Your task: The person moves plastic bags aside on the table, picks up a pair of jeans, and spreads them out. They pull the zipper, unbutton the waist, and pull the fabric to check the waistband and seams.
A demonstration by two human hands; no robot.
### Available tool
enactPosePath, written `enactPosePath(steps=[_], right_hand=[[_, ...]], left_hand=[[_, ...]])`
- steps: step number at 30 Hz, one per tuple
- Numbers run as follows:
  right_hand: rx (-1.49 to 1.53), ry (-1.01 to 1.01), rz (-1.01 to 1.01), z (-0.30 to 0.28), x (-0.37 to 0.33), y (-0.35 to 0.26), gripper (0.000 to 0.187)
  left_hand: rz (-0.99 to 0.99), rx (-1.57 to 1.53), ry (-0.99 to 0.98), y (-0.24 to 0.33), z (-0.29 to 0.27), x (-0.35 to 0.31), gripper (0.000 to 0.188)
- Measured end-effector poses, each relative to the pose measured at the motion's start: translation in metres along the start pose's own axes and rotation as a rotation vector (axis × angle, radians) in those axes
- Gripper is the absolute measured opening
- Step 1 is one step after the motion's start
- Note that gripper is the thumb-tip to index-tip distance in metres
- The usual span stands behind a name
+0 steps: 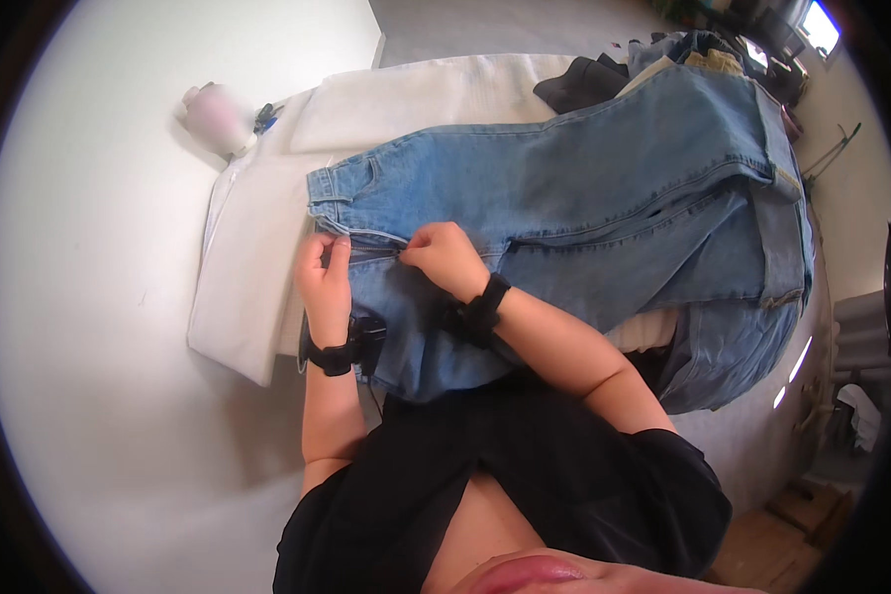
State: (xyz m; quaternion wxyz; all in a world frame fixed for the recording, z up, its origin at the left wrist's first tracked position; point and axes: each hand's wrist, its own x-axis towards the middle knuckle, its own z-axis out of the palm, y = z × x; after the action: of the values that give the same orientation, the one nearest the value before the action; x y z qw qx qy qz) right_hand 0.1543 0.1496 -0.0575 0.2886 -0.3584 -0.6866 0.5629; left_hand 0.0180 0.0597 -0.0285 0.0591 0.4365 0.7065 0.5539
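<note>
A pair of blue jeans (485, 168) lies lengthwise on a white padded table, waistband to the left and cuffed legs to the right. At the waistband's front opening my left hand (323, 272) pinches the edge of the jeans between thumb and fingers. My right hand (447, 257) is closed at the lower end of the fly, its fingertips pressed together on the fabric there. Whether a zipper pull sits between them is too small to make out. Black bands circle both my wrists.
The white-covered table (247, 257) runs from left to right under the jeans. A pinkish spray bottle or cone-shaped object (213, 117) stands at its far left corner by the white wall. Dark clothing (584, 84) is heaped at the far right, with more denim (733, 346) hanging over the right end.
</note>
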Motion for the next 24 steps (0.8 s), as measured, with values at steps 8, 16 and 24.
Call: enactPosePath(steps=[8,16,24], right_hand=[[-0.063,-0.051,0.032,0.001,0.006,0.007,0.023],[0.183,-0.074,0.138,-0.003,0.009,0.006,0.025],[0.085,-0.240,0.217,-0.002,0.012,0.008,0.032]], left_hand=[[-0.274,-0.017,-0.268,-0.039,-0.037,-0.003,0.020],[-0.437,-0.035,-0.285,-0.064,-0.053,-0.029,0.037],[-0.070,0.022,-0.275,-0.049,-0.060,-0.040,0.027]])
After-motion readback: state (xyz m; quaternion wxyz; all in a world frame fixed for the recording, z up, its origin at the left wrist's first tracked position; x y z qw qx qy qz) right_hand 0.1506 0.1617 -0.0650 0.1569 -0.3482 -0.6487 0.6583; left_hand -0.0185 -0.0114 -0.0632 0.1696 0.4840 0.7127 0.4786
